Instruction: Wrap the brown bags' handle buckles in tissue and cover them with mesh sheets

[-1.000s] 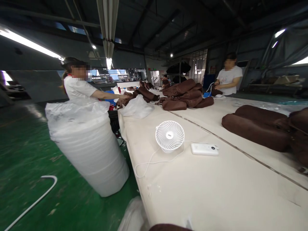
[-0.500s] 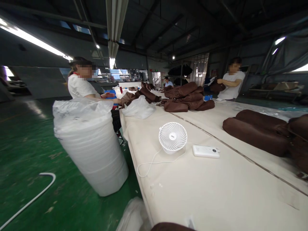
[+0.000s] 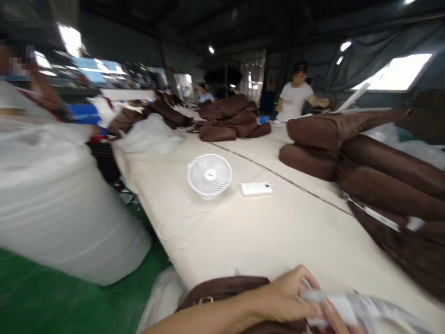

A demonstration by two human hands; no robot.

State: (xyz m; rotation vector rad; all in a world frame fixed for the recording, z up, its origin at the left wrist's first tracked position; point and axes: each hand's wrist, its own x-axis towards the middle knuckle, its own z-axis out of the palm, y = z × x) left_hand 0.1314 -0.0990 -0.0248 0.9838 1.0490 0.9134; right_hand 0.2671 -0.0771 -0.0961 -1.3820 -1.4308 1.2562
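Note:
My left hand [image 3: 288,299] reaches in from the bottom left over the near edge of the cream table [image 3: 264,232]. Its fingers are closed on a blurred, pale plastic-wrapped piece [image 3: 351,308]. Beneath the forearm lies a brown fabric item [image 3: 222,287] with a small metal ring. A fingertip at the bottom edge under the plastic [image 3: 335,322] could belong to my right hand; I cannot make out more of it. Beyond my hand stand a small white desk fan [image 3: 209,176] and a white power bank [image 3: 256,188].
Long brown stuffed rolls [image 3: 375,162] are stacked on the right, with more brown pieces [image 3: 229,120] farther back. A big white plastic-wrapped roll [image 3: 59,204] stands on the green floor at left. A person in white [image 3: 295,99] works at the far end, and another stands at the far left.
The view has swung right and down with heavy blur. My left hand and the plastic-wrapped piece have come into view at the bottom; the brown rolls now loom closer on the right.

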